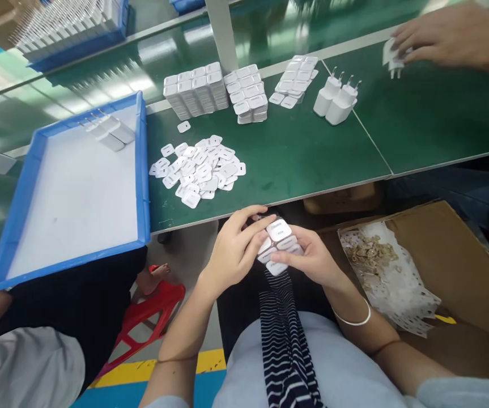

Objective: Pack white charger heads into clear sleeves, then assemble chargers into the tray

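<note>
Over my lap, just off the table's front edge, both hands hold a small block of joined white charger face plates (279, 231). My left hand (233, 249) grips its left side, fingers curled over the top and thumb against the front. My right hand (314, 255) holds the right side, with its thumb pressed on the lower plates. A slot shows in the top plate. On the green table (295, 153) ahead lies a heap of loose white face plates (204, 170). Behind it stand stacked sheets of face plates (195, 90), (248, 93).
A blue-rimmed tray (144, 170) holds white chargers (110, 133) on the left. Two-pin chargers (341, 105) stand right of a leaning sheet pile (295, 79). A co-worker's hand (439, 37) holds a charger at upper right. A cardboard box (460, 266) with plastic scraps sits lower right; a red stool (154, 311) lower left.
</note>
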The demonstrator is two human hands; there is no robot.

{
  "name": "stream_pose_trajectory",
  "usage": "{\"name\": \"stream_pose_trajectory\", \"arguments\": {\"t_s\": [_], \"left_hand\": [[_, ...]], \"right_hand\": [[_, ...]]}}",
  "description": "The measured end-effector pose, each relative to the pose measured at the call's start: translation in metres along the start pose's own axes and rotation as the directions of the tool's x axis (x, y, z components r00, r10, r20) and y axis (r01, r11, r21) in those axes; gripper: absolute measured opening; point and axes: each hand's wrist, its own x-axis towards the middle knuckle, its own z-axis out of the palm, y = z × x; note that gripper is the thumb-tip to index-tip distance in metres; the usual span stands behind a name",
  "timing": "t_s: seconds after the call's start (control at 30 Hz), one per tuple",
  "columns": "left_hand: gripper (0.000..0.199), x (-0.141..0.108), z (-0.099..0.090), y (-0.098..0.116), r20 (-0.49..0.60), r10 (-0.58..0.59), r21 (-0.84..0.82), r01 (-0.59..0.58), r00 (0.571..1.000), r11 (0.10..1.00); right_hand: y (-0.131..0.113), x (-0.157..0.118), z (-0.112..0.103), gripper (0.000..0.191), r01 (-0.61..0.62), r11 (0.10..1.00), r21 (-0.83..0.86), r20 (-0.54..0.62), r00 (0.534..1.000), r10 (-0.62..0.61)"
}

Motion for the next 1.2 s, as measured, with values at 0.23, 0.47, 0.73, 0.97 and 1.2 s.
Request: {"name": "stream_pose_trajectory", "arguments": {"t_s": [0.23, 0.47, 0.73, 0.97, 1.2], "left_hand": [[0.037, 0.003, -0.003, 0.020, 0.112, -0.144, -0.070, 0.153, 0.983, 0.986], [0.044, 0.000, 0.011, 0.007, 0.101, -0.320, -0.396, 0.333, 0.942, 0.856], [0.027, 0.004, -0.004, 0.004, -0.106, -0.228, -0.107, 0.217, 0.968, 0.970], [0.045, 0.032, -0.087, -0.046, -0.590, -0.241, 0.566, 0.608, 0.770, 0.556], [0.053, 0.082, -0.076, -0.058, -0.395, -0.453, 0.755, 0.563, 0.800, 0.336]], "right_hand": [[-0.001, -0.002, 0.006, 0.009, 0.090, 0.986, -0.138, -0.021, 0.995, -0.094], [0.001, -0.001, 0.007, 0.015, -0.004, 0.998, -0.062, -0.009, 1.000, 0.004], [0.004, 0.000, 0.005, 0.016, -0.047, 0.999, -0.002, -0.043, 0.998, 0.046], [0.002, 0.001, -0.017, 0.020, -0.191, 0.979, 0.066, -0.080, 0.977, 0.196], [0.008, 0.008, -0.011, 0.022, -0.140, 0.989, 0.040, -0.118, 0.982, 0.144]]}}
